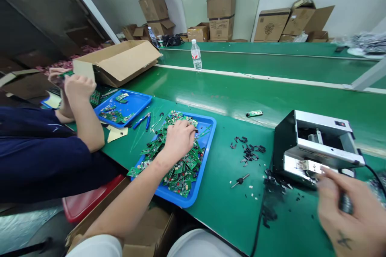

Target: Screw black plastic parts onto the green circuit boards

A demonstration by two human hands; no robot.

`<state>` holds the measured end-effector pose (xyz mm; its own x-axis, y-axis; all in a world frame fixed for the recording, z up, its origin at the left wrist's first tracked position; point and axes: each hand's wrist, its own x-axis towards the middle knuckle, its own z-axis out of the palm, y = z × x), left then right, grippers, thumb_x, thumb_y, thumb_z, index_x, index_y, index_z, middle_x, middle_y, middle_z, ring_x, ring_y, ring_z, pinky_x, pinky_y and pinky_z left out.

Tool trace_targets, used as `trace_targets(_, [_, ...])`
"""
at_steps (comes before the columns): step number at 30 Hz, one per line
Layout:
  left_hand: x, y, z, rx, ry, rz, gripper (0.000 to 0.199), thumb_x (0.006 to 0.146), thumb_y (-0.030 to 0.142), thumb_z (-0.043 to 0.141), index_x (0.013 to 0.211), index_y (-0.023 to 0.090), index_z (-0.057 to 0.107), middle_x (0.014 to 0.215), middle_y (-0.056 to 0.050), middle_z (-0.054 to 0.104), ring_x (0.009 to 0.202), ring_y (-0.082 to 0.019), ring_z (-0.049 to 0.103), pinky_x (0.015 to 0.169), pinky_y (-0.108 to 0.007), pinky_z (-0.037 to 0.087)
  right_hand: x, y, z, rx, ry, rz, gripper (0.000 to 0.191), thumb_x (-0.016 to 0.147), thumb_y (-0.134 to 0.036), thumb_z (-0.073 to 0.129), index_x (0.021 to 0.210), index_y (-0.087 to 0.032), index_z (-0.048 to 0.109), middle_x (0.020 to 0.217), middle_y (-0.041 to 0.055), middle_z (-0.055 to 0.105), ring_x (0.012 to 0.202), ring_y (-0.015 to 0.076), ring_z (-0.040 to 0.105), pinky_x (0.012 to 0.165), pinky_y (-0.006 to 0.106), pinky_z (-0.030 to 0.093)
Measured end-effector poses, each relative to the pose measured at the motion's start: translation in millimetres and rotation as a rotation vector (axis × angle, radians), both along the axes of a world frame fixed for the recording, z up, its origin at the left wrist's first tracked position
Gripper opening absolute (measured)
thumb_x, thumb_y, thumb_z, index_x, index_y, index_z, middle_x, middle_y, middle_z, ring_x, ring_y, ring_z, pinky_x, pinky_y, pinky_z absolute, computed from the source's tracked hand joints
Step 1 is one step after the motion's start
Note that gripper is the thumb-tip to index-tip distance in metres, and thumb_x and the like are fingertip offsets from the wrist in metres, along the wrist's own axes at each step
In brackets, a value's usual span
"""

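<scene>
My left hand (180, 138) is over a blue tray (208, 140) heaped with small green circuit boards (183, 170). Its fingers are curled together at the top of the pile; what they hold is hidden. At the right, my right hand (346, 209) is closed round a dark, rough-looking handle (345, 203), partly blurred. That hand is just in front of a black and silver benchtop machine (319, 140), its fingertips near the machine's metal front plate (301, 166). Black plastic bits (249, 150) and a small black-handled tool (240, 180) lie between tray and machine.
A co-worker's hands (78, 86) are raised at the left, by a second blue tray (141, 100). Blue-handled pliers (147, 121) lie between the trays. A lone circuit board (254, 113), a water bottle (196, 56) and a cardboard box (120, 64) stand or lie farther back. A black cable (258, 225) crosses the front edge.
</scene>
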<state>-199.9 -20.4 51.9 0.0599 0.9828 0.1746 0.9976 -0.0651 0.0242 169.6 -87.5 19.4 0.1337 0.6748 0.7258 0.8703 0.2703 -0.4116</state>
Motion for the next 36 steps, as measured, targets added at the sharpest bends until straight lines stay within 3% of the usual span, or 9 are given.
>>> trace_targets(3, [19.4, 0.9, 3.5, -0.035, -0.287, -0.217, 0.024, 0.09, 0.026, 0.044, 0.094, 0.02, 0.068, 0.1, -0.007, 0.064, 0.098, -0.022, 0.053, 0.086, -0.036, 0.04, -39.0, 18.9, -7.4, -0.218, -0.155, 0.23, 0.021, 0.085, -0.028, 0.058, 0.105, -0.028, 0.065, 0.091, 0.0017, 0.071, 0.071, 0.0148, 0.065, 0.065, 0.028, 0.049])
trace_targets(6, [39.5, 12.7, 0.0, -0.2, -0.661, -0.335, 0.022, 0.088, 0.028, 0.048, 0.091, 0.018, 0.067, 0.089, -0.003, 0.066, 0.084, -0.016, 0.056, 0.077, -0.028, 0.041, -79.3, 47.3, -17.6, -0.433, -0.282, 0.361, 0.022, 0.09, -0.036, 0.051, 0.104, -0.025, 0.064, 0.095, 0.0011, 0.069, 0.077, 0.0116, 0.064, 0.064, 0.024, 0.05])
trace_targets(11, [62.4, 31.9, -17.4, -0.471, -1.178, -0.279, 0.025, 0.082, 0.036, 0.057, 0.087, 0.013, 0.064, 0.073, 0.001, 0.058, 0.066, -0.009, 0.049, 0.062, -0.022, 0.037, -126.3, 82.3, -36.8, -0.711, -0.432, 0.252, 0.031, 0.09, -0.041, 0.051, 0.104, -0.014, 0.059, 0.096, 0.0057, 0.062, 0.08, 0.0132, 0.06, 0.072, 0.033, 0.053])
trace_targets(16, [68.6, 33.5, -31.7, -0.574, -1.486, -0.141, 0.036, 0.073, 0.045, 0.068, 0.085, 0.013, 0.056, 0.069, 0.003, 0.05, 0.057, -0.006, 0.044, 0.054, -0.02, 0.036, -144.2, 88.3, -47.9, -0.814, -0.514, 0.128, 0.032, 0.089, -0.038, 0.053, 0.11, -0.014, 0.057, 0.105, 0.0076, 0.061, 0.089, 0.0163, 0.06, 0.077, 0.036, 0.053])
trace_targets(24, [71.0, 30.5, -38.3, -0.714, -1.582, -0.158, 0.038, 0.08, 0.05, 0.06, 0.088, 0.016, 0.047, 0.08, -0.005, 0.064, 0.071, -0.011, 0.058, 0.067, -0.025, 0.045, -140.2, 86.1, -54.2, -0.765, -0.6, 0.17, 0.031, 0.089, -0.036, 0.054, 0.111, -0.014, 0.057, 0.107, 0.0081, 0.06, 0.092, 0.0168, 0.06, 0.079, 0.037, 0.053])
trace_targets(30, [68.3, 23.1, -37.6, -0.711, -1.517, -0.245, 0.037, 0.085, 0.053, 0.05, 0.087, 0.016, 0.045, 0.071, 0.001, 0.054, 0.059, -0.008, 0.051, 0.058, -0.022, 0.042, -116.3, 77.7, -49.8, -0.578, -0.582, 0.339, 0.028, 0.089, -0.036, 0.053, 0.105, -0.013, 0.059, 0.099, 0.006, 0.062, 0.085, 0.0149, 0.06, 0.076, 0.035, 0.053])
trace_targets(36, [74.1, 12.3, -31.3, -0.883, -1.308, -0.359, 0.036, 0.09, 0.05, 0.04, 0.101, 0.017, 0.048, 0.08, 0.001, 0.051, 0.052, -0.004, 0.036, 0.047, -0.017, 0.028, -78.1, 56.4, -29.8, -0.393, -0.51, 0.549, 0.017, 0.091, -0.028, 0.051, 0.092, -0.013, 0.059, 0.084, 0.0026, 0.061, 0.076, 0.0122, 0.059, 0.07, 0.03, 0.051])
